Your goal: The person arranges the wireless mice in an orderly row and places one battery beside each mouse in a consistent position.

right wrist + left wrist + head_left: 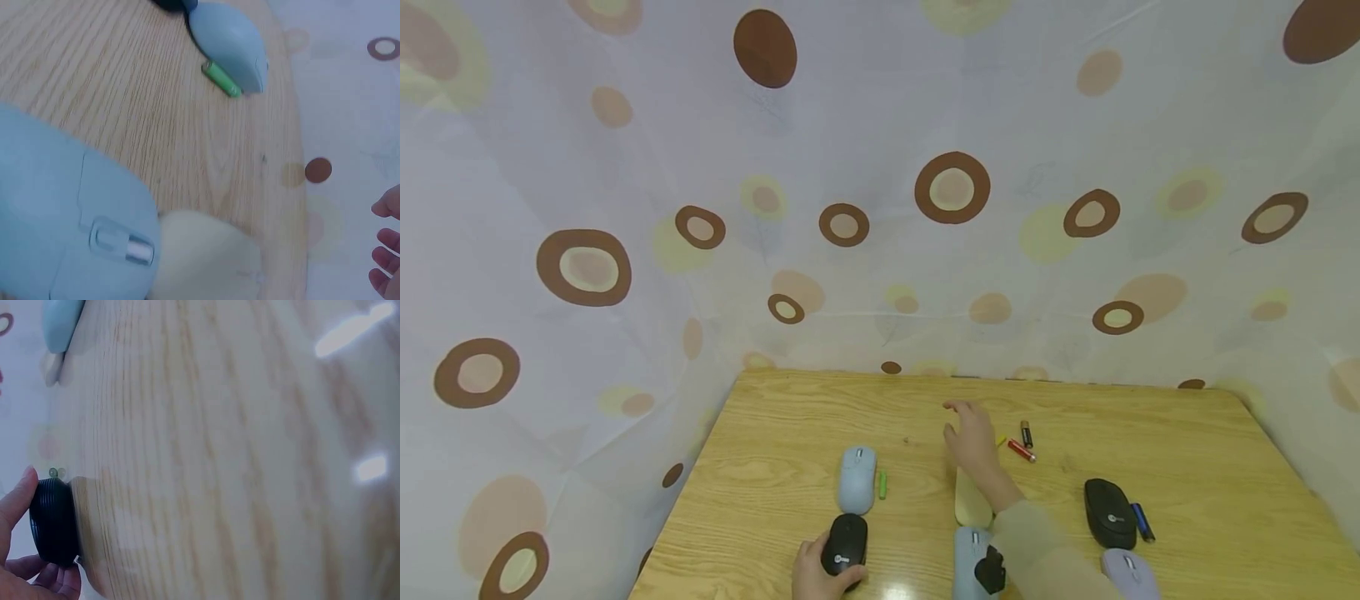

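A sleeve (1048, 550) is looming nearest, my right hand (973, 443) is hovering, fingers released, near a cream mouse (970, 502), and my left hand (814, 575) is grasping a black mouse (847, 537) at the desk's (760, 475) near side, presumably for steadiness.

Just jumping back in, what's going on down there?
A person's left-hand grip holds a black computer mouse. The right-hand grip is near a pale yellow mouse, and nothing shows in it. A light blue mouse lies just beyond the held one, a green battery beside it; a red battery lies farther right.
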Motion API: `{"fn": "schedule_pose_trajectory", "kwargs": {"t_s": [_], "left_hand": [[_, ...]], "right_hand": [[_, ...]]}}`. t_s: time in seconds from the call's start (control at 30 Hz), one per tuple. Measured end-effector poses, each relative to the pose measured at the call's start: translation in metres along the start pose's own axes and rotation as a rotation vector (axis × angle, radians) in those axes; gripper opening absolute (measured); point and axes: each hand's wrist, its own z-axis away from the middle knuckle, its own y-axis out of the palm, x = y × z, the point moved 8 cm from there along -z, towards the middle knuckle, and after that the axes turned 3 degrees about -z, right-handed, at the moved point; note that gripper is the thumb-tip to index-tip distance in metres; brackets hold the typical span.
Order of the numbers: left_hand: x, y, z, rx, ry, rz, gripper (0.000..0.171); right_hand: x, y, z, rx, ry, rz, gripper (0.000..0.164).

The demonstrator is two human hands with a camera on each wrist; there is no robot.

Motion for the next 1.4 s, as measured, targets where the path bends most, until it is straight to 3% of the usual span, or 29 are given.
{"fn": "schedule_pose_trajectory", "kwargs": {"t_s": [0.27,0.57,0.93,1.4], "left_hand": [[0.002,-0.001,-0.001,-0.008,0.006,-0.006,0.082],[0.002,0.001,0.000,-0.012,0.006,-0.014,0.082],[0.004,0.003,-0.001,-0.002,0.001,-0.019,0.082],[0.004,0.002,-0.002,-0.008,-0.003,-0.023,0.083]], "right_hand": [[-0.056,-0.024,0.006,0.030,0.076,0.166,0.043],[-0.097,-0.033,0.017,0.080,0.116,0.253,0.044],[-0.113,-0.031,0.025,0.090,0.052,0.307,0.028],[-0.126,-0.021,0.031,0.214,0.097,0.392,0.025]]}}
